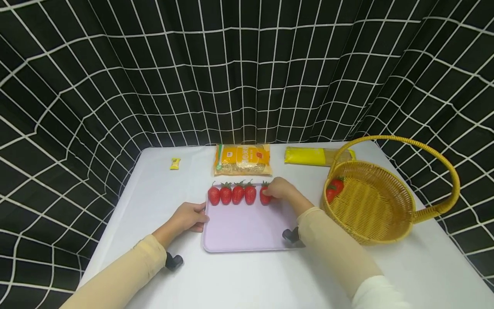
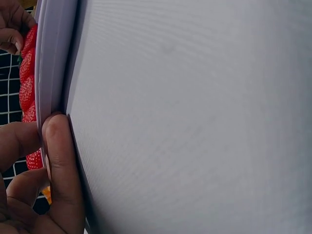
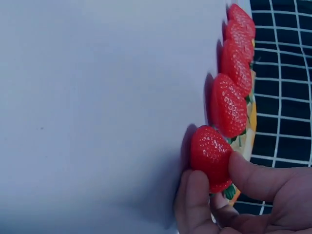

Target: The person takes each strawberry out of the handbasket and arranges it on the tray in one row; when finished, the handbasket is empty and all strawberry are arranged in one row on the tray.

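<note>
My right hand pinches a red strawberry between thumb and fingers at the far edge of the pale lilac tray. To its left, several strawberries lie in a row along that edge, green leaves pointing away; a small gap separates the held one from them. My left hand grips the tray's left rim, with a finger on the outer side in the left wrist view. In the yellow wicker basket on the right lie more strawberries, at its left side.
Behind the tray lies an orange-and-clear food packet. A yellow packet lies further right, partly behind the basket's tall handle. One small yellow wrapped piece is at the back left. Dark grid-patterned cloth hangs around the white table.
</note>
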{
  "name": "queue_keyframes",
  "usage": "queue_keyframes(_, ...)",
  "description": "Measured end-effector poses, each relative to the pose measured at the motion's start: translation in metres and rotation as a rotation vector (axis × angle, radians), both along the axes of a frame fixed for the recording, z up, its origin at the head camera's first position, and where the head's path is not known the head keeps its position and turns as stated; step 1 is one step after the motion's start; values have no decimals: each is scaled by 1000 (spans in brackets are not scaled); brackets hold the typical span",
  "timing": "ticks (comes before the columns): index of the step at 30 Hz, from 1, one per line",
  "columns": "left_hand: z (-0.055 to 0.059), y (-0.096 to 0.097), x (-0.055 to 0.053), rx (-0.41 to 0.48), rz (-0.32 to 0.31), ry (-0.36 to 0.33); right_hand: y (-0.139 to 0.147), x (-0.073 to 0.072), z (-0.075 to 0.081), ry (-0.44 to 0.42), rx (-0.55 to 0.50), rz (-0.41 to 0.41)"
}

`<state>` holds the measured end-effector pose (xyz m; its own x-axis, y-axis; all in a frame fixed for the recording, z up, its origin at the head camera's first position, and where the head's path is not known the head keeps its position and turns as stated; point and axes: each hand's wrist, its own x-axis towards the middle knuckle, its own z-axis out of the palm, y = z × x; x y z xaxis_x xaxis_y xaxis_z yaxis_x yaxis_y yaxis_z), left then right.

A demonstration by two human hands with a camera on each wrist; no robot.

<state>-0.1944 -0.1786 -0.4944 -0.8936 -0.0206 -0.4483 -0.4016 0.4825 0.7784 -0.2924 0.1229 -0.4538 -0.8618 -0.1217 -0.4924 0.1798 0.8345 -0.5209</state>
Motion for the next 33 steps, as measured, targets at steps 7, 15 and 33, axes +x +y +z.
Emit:
queue_keyframes(7, 1, 4, -1, -28, -8, 4, -2, 5, 1, 25, -5, -43)
queue_keyframes(15, 2, 7, -3, -35, -25, -6, 17, 6, 12, 2, -119, -20)
queue_keyframes(33, -4, 3, 0, -41, -28, 0, 277, 6, 50, -436, -779, -186)
